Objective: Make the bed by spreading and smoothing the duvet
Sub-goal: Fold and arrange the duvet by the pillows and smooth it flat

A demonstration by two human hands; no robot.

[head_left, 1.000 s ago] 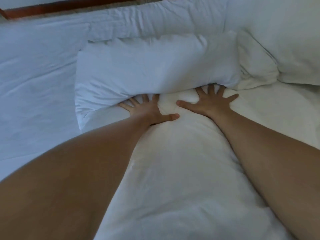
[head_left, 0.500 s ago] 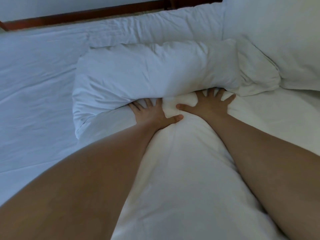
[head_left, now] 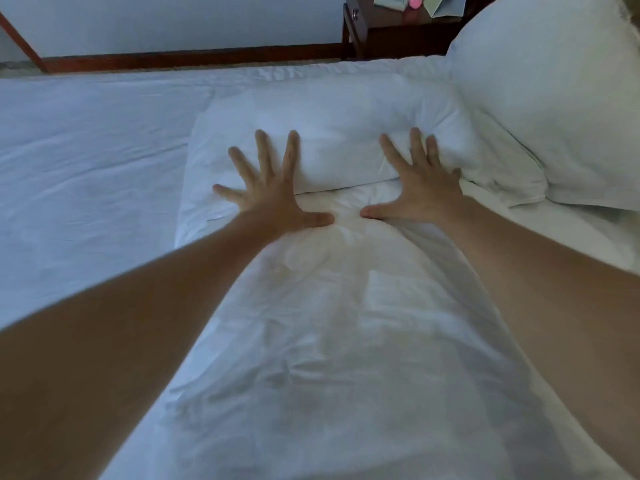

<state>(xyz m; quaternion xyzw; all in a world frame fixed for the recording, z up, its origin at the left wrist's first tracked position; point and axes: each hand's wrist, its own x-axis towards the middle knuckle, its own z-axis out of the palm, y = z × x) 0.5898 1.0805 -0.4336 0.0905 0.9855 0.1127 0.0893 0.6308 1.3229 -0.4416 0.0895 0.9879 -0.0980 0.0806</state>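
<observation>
On the bed, mid-frame: folded roll of white duvet [head_left: 329,140] lying crosswise, flat layer of the same duvet running toward the camera between both forearms. Left hand [head_left: 273,199] spread wide, fingers straight and splayed, palm down on near edge of the roll, thumb pointing inward along the crease where roll meets flat layer. Right hand [head_left: 420,192] likewise flat and splayed, fingertips pressed into right end of the roll, thumb pointing inward toward the left thumb; thumbs near, not touching. Nothing gripped by either hand; plain pressing contact only. Flat layer creased and wrinkled below the hands. Bare white sheet [head_left: 86,161] to the left of the duvet, lightly rumpled. Large white pillow [head_left: 554,98] at upper right, just beside the roll's right end. Dark wooden nightstand [head_left: 388,32] beyond the far bed edge, small items on top too blurred to identify. Wooden baseboard [head_left: 190,58] along the pale wall.
</observation>
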